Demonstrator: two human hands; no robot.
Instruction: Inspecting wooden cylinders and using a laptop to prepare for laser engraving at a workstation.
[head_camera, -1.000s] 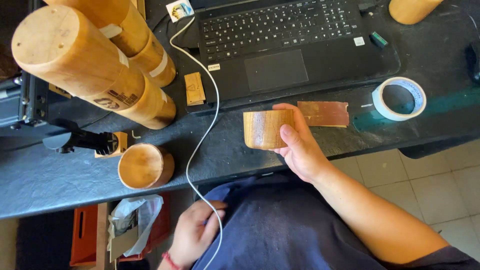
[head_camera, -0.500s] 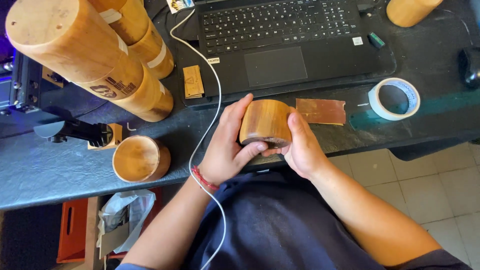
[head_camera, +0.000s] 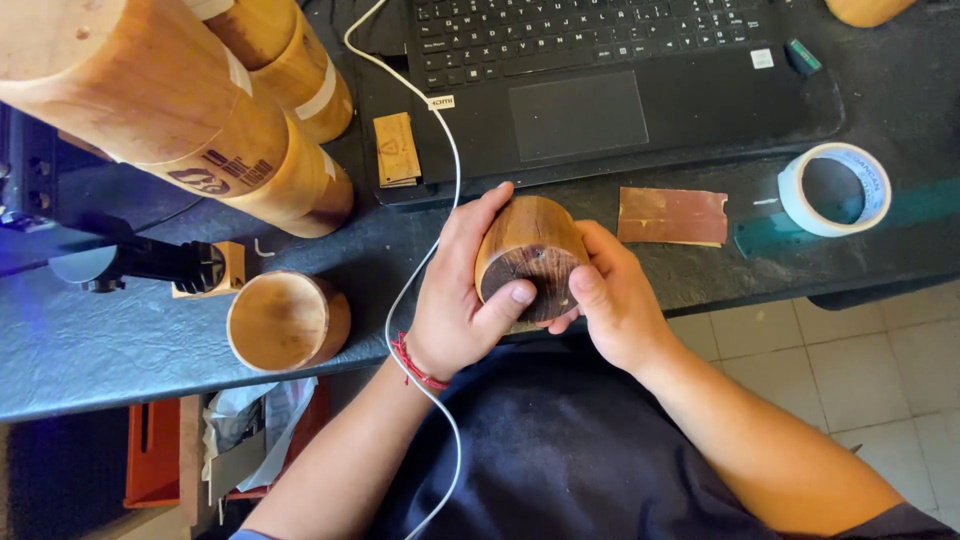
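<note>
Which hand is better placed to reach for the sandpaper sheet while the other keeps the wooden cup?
Right, probably. The right hand is on the side of the wooden cup facing the sandpaper sheet; the left hand wraps the cup's far side and could keep holding it.

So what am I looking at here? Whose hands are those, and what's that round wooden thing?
There is no machine here, only a person. The camera sits on their head and looks down, so you see their own two hands and lap. The left hand and the right hand together hold a short wooden cup tipped on its side, its dark bottom facing the camera, both thumbs pressed on it. On the black table lie another wooden cup with its opening up, big bamboo tubes, a laptop, a white cable, a brown piece of sandpaper and a roll of tape.
</note>
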